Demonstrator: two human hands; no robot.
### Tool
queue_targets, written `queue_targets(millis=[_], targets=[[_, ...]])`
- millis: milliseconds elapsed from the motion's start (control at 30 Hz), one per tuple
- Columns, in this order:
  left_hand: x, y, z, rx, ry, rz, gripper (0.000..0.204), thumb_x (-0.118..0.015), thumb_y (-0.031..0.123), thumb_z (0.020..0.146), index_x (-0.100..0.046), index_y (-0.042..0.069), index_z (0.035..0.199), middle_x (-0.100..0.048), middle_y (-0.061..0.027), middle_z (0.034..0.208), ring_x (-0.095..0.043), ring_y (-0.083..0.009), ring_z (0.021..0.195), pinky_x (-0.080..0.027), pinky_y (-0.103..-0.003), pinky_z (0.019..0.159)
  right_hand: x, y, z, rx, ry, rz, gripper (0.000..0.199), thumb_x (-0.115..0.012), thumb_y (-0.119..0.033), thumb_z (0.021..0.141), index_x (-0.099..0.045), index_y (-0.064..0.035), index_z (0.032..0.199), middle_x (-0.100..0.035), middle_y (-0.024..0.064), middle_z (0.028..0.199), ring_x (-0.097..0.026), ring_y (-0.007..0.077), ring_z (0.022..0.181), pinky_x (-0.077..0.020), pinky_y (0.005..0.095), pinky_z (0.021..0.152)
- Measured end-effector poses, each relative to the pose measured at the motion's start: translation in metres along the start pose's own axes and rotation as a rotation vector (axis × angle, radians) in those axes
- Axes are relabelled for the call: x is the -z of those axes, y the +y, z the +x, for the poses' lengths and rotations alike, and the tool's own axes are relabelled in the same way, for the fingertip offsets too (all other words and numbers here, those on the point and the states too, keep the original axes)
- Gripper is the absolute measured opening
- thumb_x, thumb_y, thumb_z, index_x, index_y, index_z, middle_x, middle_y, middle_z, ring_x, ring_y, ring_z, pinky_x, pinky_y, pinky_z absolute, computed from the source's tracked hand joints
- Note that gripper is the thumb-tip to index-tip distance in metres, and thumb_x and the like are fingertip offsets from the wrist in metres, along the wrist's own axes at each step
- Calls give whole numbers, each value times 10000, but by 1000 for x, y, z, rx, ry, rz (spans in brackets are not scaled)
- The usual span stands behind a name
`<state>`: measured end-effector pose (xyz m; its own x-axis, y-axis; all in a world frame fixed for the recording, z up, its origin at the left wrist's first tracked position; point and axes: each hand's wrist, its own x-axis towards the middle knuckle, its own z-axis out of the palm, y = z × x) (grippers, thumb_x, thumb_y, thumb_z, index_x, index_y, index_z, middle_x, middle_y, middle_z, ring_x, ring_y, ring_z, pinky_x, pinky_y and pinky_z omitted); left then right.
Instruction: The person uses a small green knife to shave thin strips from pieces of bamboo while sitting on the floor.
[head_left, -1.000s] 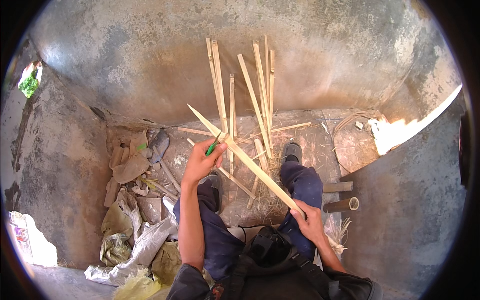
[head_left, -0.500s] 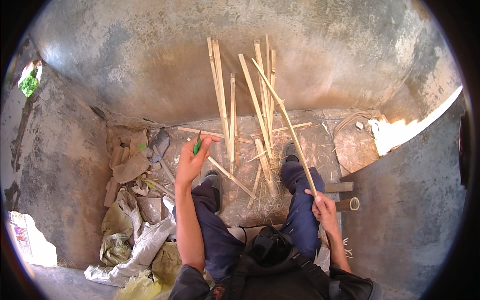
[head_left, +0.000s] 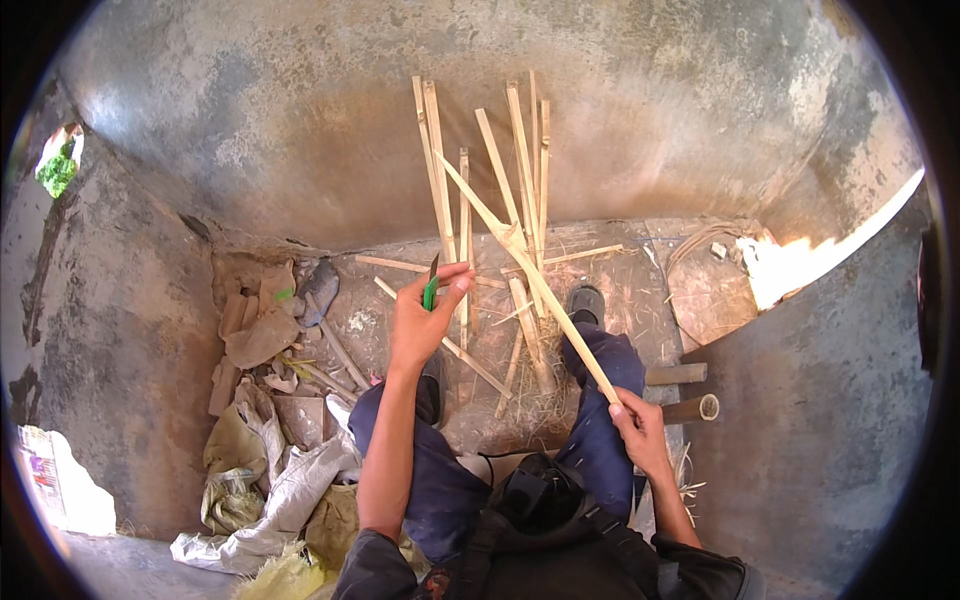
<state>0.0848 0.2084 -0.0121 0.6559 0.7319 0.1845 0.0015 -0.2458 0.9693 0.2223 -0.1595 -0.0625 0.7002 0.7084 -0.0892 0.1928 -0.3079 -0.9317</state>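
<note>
My left hand (head_left: 418, 325), raised over the left knee, grips a small knife (head_left: 430, 292) with a bright green handle and a dark blade pointing up. Its index finger stretches to the right. Close above the right thigh, my right hand (head_left: 642, 432) pinches the lower end of a long pale bamboo strip (head_left: 556, 307). This strip slants up and left, with a bulging node partway along. Its far end passes in front of other bamboo strips (head_left: 437, 150) that lean upright against the wall. The knife and the held strip are apart.
Shorter bamboo pieces (head_left: 530, 335) and shavings lie on the floor between my feet. Two bamboo tubes (head_left: 692, 409) are at the right. Crumpled sacks (head_left: 305, 480) and broken shards (head_left: 262, 338) lie left. A stained wall (head_left: 660, 130) rises ahead.
The bamboo strip's far end has swung left, and my right hand has shifted slightly. My left hand with the knife has moved right, nearer to the strip.
</note>
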Motion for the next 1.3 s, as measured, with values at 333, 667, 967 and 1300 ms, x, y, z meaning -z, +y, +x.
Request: queue_targets(millis=[333, 667, 967, 1300], targets=[[-20, -2, 0, 210, 18, -390, 378, -758, 325, 1098, -748, -33, 1220, -786, -36, 886, -376, 0, 499, -257, -232, 446, -4, -17, -2, 130, -8, -155, 315, -752, -140, 1025, -756, 27, 1292, -816, 239, 1100, -827, 332, 1018, -598, 376, 870], [-8, 3, 0, 277, -71, -333, 279, -829, 237, 1039, -750, -15, 1131, -830, -117, 979, -502, -25, 558, -370, -226, 517, -10, -15, -4, 211, 45, -153, 324, -771, -114, 1004, -760, 41, 1288, -814, 248, 1133, -819, 373, 1060, -609, 398, 905], [-7, -8, -1, 216, -95, -372, 187, -827, 134, 1024, -733, 2, 1117, -785, -74, 988, -759, -163, 921, -570, -304, 867, -10, -13, -3, 221, 36, -157, 319, -770, -107, 1007, -759, 46, 1287, -814, 246, 1150, -816, 377, 1074, -607, 398, 922], [-6, -14, -3, 99, -123, -354, 173, -810, 126, 1034, -730, 14, 1139, -750, -59, 1011, -743, -156, 940, -576, -328, 871, -1, -2, -2, 46, -26, -73, 345, -688, -196, 1080, -735, 17, 1348, -811, 211, 1047, -780, 250, 900, -578, 364, 832]])
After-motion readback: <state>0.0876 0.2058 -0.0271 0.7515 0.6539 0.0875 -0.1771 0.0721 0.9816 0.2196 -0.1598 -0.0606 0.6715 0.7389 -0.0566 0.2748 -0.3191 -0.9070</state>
